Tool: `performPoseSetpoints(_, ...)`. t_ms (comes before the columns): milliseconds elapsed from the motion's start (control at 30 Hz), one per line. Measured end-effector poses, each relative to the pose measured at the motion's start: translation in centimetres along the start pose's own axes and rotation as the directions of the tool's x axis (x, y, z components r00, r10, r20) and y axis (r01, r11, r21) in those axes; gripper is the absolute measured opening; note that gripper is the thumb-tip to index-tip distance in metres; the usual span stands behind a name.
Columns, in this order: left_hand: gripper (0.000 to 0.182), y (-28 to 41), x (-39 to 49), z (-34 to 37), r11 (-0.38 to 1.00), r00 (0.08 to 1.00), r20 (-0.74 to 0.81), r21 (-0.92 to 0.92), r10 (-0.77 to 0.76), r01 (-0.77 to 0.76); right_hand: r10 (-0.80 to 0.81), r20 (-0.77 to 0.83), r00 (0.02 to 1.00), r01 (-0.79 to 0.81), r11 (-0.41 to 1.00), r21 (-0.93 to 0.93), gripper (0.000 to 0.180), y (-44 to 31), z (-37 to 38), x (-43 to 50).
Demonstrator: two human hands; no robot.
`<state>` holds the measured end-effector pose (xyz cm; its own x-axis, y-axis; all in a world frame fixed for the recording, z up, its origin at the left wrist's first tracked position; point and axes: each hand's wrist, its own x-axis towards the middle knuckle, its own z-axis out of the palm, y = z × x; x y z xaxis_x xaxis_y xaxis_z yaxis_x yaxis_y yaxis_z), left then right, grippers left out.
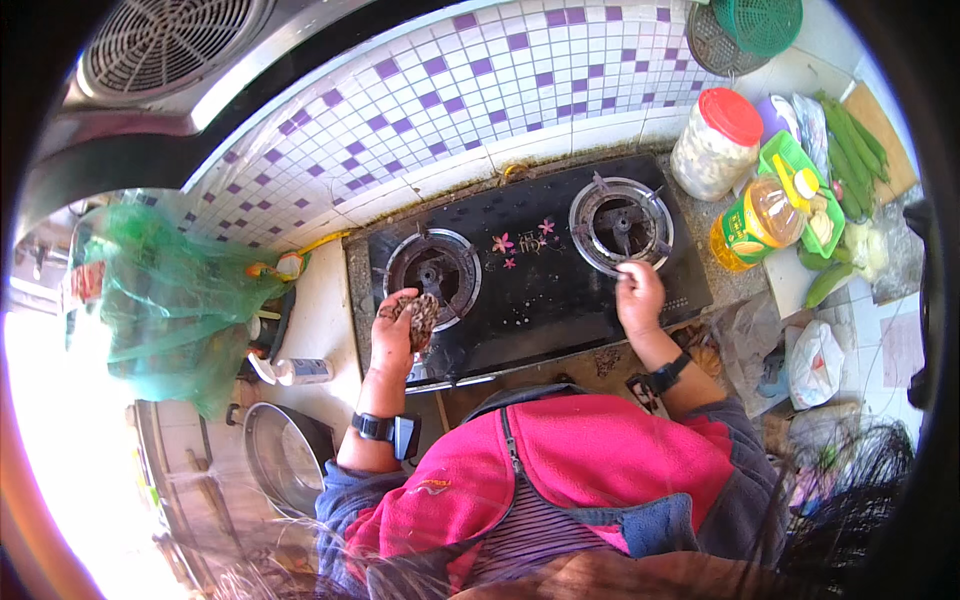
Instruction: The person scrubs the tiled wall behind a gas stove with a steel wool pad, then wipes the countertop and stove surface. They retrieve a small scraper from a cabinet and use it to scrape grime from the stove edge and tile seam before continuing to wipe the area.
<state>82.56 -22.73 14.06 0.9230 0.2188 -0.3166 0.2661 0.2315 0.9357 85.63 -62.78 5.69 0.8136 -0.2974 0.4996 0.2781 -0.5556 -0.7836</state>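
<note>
My left hand (pixel 393 337) grips a mottled brown scouring pad (pixel 421 319), possibly a bunched cloth, in front of the left burner (pixel 429 276). Its edge overlaps that burner's metal ring in the view. At the front rim of the right burner (pixel 621 221) is my right hand (pixel 640 300), fingers curled inward. Whether they grip the ring or only touch it is hidden. Both burners sit in a black glass gas cooktop (pixel 525 300) with pink flowers printed on it. No pot stands on either one.
Right of the cooktop stand a red-lidded jar (pixel 716 146), an oil bottle (pixel 757 221), a green basket (pixel 821 225) and long green vegetables (pixel 855 154). On the left are a green plastic bag (pixel 172 300), a pump bottle (pixel 300 371) and a metal pot (pixel 289 457) lower down. A range hood (pixel 165 45) hangs upper left.
</note>
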Motion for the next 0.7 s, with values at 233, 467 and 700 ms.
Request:
performPoseSetpoints(233,0.048,4.9,11.6,4.3,0.567,0.876,0.338,0.668,0.345,-0.481,-0.029,-0.154,0.988,-0.028,0.933,-0.358,0.016,3.0,-2.4,-2.4)
performPoseSetpoints(467,0.038,6.9,23.9,15.5,-0.337,0.32,0.91,0.398,0.264,-0.854,-0.036,-0.115,0.993,-0.023,0.878,-0.478,0.012,2.0,-1.5,-1.6)
performPoseSetpoints(700,0.04,2.1,32.8,21.3,-0.803,0.146,0.956,-0.124,-0.254,-0.583,-0.021,-0.131,0.991,-0.049,0.86,-0.508,0.016,2.1,-1.4,-1.4)
